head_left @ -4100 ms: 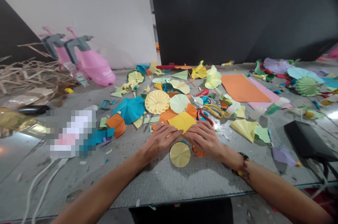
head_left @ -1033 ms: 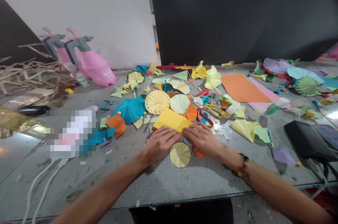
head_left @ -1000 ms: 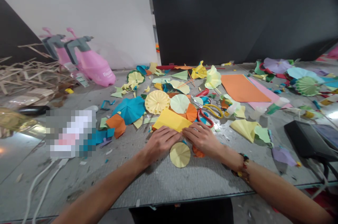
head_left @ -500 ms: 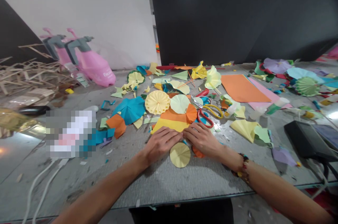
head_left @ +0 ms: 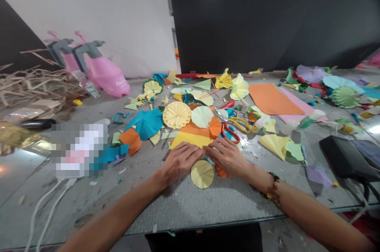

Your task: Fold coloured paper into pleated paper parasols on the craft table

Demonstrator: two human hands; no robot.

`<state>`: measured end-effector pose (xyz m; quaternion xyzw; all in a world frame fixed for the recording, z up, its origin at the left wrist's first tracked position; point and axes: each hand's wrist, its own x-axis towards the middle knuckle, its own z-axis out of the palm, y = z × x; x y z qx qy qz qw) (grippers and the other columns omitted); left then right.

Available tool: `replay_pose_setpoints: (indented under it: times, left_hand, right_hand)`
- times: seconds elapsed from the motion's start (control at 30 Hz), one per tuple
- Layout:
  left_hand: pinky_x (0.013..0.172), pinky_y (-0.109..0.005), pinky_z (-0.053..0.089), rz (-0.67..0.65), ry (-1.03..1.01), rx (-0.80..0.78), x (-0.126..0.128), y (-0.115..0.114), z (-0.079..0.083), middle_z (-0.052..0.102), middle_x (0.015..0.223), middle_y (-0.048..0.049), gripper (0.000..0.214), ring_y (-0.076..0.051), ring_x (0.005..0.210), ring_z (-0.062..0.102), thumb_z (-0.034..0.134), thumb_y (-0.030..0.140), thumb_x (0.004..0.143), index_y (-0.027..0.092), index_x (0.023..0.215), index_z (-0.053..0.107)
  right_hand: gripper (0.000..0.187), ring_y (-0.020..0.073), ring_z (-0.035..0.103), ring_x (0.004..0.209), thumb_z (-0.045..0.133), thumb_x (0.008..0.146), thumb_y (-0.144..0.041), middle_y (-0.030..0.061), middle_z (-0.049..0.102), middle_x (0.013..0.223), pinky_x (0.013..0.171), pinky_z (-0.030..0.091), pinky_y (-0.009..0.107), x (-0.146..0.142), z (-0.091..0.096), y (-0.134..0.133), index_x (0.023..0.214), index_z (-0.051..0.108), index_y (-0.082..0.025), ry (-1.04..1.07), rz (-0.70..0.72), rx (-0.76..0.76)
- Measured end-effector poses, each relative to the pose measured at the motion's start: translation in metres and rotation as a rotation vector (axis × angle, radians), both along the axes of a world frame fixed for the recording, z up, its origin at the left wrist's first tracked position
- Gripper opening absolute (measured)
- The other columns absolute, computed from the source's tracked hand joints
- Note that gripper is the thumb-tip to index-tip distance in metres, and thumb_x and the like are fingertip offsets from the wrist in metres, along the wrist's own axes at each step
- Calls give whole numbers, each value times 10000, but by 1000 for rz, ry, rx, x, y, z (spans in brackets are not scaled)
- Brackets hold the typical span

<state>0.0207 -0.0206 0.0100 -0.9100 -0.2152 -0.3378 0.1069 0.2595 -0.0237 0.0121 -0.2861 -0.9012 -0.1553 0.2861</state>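
Note:
A folded yellow paper point(head_left: 190, 140) lies flat on the grey table point(head_left: 184, 204), right in front of me. My left hand point(head_left: 179, 159) and my right hand point(head_left: 227, 157) rest side by side on its near edge. Their fingers are curled and the fingertips pinch and press the fold. A pale yellow pleated paper circle point(head_left: 202, 174) lies just below, between my wrists. An orange scrap point(head_left: 222, 171) peeks out under my right hand. My right wrist carries a beaded bracelet point(head_left: 273, 188).
Red and yellow scissors point(head_left: 233, 125) lie just beyond my right hand. Around them are pleated paper circles, a teal paper shape point(head_left: 146, 122) and orange sheets point(head_left: 271, 99). Pink spray bottles point(head_left: 103, 71) stand far left. A black device point(head_left: 346, 159) sits right, with white cables point(head_left: 44, 204) near left.
The yellow paper, a diamond four seconds ago, then had a raised flap. It has since been folded down into a flat narrow strip. My fingers shifted slightly along its near edge.

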Motion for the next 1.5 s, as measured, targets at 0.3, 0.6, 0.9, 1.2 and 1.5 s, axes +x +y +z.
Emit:
replay_pose_setpoints:
  times: [0.3,0.6,0.9,1.2,1.5]
  left_hand:
    - [839,-309,524,-37,29,-15,-3,-2,5,757,1030,-72,211,-169,932,709,471,174,1077,139,1186,647]
    - [806,-307,534,-44,37,0,-4,1,-2,740,1024,-69,244,-170,886,691,514,137,1044,153,1255,636]
    - [804,-315,556,-3,31,-29,-5,1,-1,753,1014,-82,211,-181,895,707,506,152,1052,136,1181,672]
    - [824,-327,570,5,11,-27,-4,1,-1,764,1024,-87,192,-184,905,716,524,136,1042,128,1168,668]
    - [791,-328,567,-33,31,-9,-5,2,-2,762,1026,-90,209,-188,904,718,523,128,1037,125,1188,667]
  right_hand:
    - [137,195,646,898,578,1027,-152,32,731,846,798,482,333,4,2,-2,929,669,-182,80,25,-34]
    - [106,205,652,931,581,1028,-161,48,763,935,810,480,344,3,2,0,1018,687,-168,78,51,-4]
    - [142,222,644,954,568,1028,-152,71,765,1002,838,504,371,2,0,-1,1112,683,-155,-35,3,2]
    - [100,200,632,886,593,1016,-148,48,730,900,777,486,332,6,-2,1,1031,686,-182,49,0,-18]
    - [132,208,626,926,560,1029,-144,54,741,961,782,470,345,5,0,0,1065,682,-179,-33,-3,-11]
